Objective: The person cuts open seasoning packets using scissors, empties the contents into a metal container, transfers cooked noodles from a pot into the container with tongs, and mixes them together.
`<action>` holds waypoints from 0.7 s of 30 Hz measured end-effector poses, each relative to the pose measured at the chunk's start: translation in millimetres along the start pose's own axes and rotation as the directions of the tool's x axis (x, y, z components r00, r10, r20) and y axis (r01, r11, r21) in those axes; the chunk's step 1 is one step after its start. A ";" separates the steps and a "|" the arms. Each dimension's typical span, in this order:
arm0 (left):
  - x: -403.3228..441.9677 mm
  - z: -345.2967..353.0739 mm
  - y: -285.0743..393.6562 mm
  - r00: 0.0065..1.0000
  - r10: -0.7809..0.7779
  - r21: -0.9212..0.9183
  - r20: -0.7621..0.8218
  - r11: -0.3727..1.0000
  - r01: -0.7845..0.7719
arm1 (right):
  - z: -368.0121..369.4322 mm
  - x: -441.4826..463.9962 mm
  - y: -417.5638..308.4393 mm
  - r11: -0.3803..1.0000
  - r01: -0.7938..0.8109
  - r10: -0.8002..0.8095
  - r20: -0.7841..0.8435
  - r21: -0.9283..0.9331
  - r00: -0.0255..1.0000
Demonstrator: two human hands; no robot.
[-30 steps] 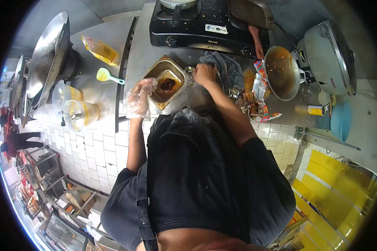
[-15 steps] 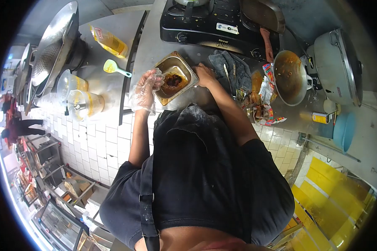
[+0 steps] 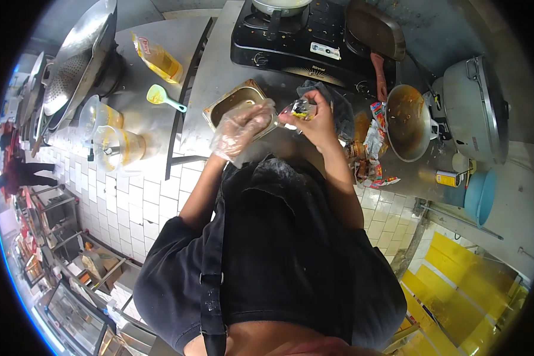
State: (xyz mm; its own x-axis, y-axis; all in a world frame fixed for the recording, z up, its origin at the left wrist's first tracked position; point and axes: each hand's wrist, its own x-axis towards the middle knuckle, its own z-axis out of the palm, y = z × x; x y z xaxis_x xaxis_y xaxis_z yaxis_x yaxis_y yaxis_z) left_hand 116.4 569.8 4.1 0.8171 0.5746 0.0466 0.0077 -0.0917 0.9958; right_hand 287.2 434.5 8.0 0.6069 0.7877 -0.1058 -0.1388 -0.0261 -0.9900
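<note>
Clear packet (image 3: pixel 301 109), shiny and crinkled with yellow and black patches, sits pinched between the thumb and fingers of the right hand (image 3: pixel 315 121). Just left of it, the left hand (image 3: pixel 246 126) wears a clear plastic glove, its fingers bent over a square metal pan (image 3: pixel 228 95); I cannot tell whether it grips anything. Grey metal tabletop (image 3: pixel 193 133) spreads beneath both. Beyond the hands stands a black stove (image 3: pixel 296 48); right of the right hand lie torn wrappers (image 3: pixel 371 142). White floor tiles (image 3: pixel 154 196) show below the left hand.
</note>
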 end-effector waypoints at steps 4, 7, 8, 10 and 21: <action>5.7 -2.0 -25.0 0.950 -0.174 -0.044 0.260 0.980 0.192 | 14.4 -5.2 9.7 0.982 0.161 -0.154 0.074 -0.101 0.985; 4.2 1.4 -25.2 0.940 -0.222 -0.396 0.258 0.863 0.313 | 16.0 -11.2 11.2 0.985 0.158 -0.153 0.069 -0.073 0.986; 6.2 1.3 -19.0 0.937 -0.225 -0.396 0.267 0.861 0.319 | 15.6 -13.8 10.5 0.985 0.154 -0.150 0.060 -0.075 0.987; 9.8 0.2 -11.1 0.893 -0.344 0.101 0.291 0.939 0.329 | 15.4 -19.0 7.2 0.966 0.164 -0.151 0.077 -0.200 0.986; 21.1 -10.8 -51.3 0.921 -0.375 -0.296 0.100 0.873 0.388 | -31.6 -35.7 7.5 0.939 -0.017 -0.084 -0.277 -0.343 0.957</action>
State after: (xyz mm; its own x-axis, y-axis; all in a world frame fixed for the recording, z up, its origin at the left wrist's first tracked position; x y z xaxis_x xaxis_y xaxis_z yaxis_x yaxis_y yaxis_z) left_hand 127.1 595.4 -45.1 0.8078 0.4823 -0.3388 0.1533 0.3832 0.9109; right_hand 289.2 386.7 1.4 0.8092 0.5859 -0.0444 0.1276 -0.2490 -0.9601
